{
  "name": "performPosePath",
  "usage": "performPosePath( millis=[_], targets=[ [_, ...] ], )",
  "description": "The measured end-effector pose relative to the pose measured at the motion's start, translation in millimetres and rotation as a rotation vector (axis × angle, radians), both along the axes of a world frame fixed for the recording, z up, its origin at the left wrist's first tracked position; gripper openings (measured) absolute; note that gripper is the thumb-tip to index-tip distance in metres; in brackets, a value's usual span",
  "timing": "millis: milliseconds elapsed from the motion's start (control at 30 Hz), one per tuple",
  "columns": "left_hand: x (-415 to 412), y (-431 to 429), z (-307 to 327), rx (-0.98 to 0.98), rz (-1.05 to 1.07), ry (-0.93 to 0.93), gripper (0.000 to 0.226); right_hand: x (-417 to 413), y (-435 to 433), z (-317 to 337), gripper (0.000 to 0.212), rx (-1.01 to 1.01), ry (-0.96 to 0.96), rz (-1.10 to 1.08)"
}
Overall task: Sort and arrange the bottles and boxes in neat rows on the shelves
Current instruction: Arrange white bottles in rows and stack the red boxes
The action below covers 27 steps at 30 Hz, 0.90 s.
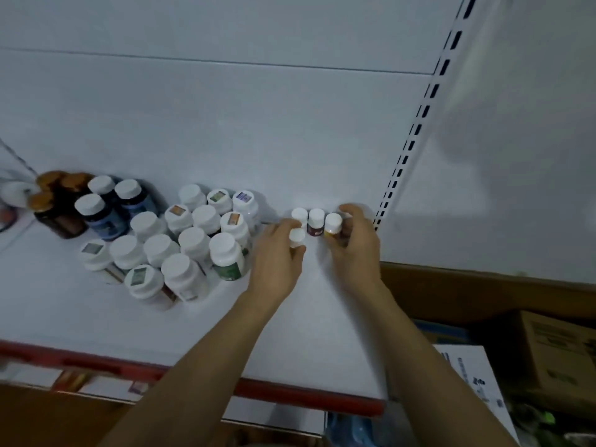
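Observation:
Several small white-capped bottles stand at the back right of the white shelf [96, 317]. My left hand [277, 256] pinches one small bottle [297, 237] between thumb and fingers. My right hand [354, 246] curls round a small bottle with a yellow label [333, 224]. Between them stand a dark-labelled small bottle [315, 222] and another white-capped one [300, 215] behind it. A cluster of larger white bottles [193, 243] stands left of my hands, some with stickers on their caps.
Blue-labelled dark bottles [103, 211] and amber bottles with orange caps [54, 201] stand at the far left. The shelf has a red front edge [290, 391] and a slotted upright [416, 130] at right. Cardboard boxes [548, 350] sit below right.

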State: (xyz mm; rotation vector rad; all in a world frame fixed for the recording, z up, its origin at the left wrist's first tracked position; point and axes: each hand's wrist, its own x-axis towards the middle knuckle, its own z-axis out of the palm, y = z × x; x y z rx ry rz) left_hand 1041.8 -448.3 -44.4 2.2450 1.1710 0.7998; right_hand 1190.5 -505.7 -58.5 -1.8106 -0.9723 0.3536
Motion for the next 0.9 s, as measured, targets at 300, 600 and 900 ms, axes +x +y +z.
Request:
performPosePath(
  millis=[300,600,900],
  targets=[
    [-70.0,-14.8,50.7,0.211,0.006,-0.033,0.023,-27.6,-45.3,33.7,0.057,-0.078,-0.039,-0.003],
    [-273.4,42.3,56.1,0.301,0.446,0.157,0.031,-172.5,25.5,75.6,0.021,0.247,-0.122,0.108],
    [-522.2,112.5,50.1,0.206,0.572,0.254,0.034,-361.3,134.2,82.7,0.032,0.115,-0.58,0.195]
  ],
)
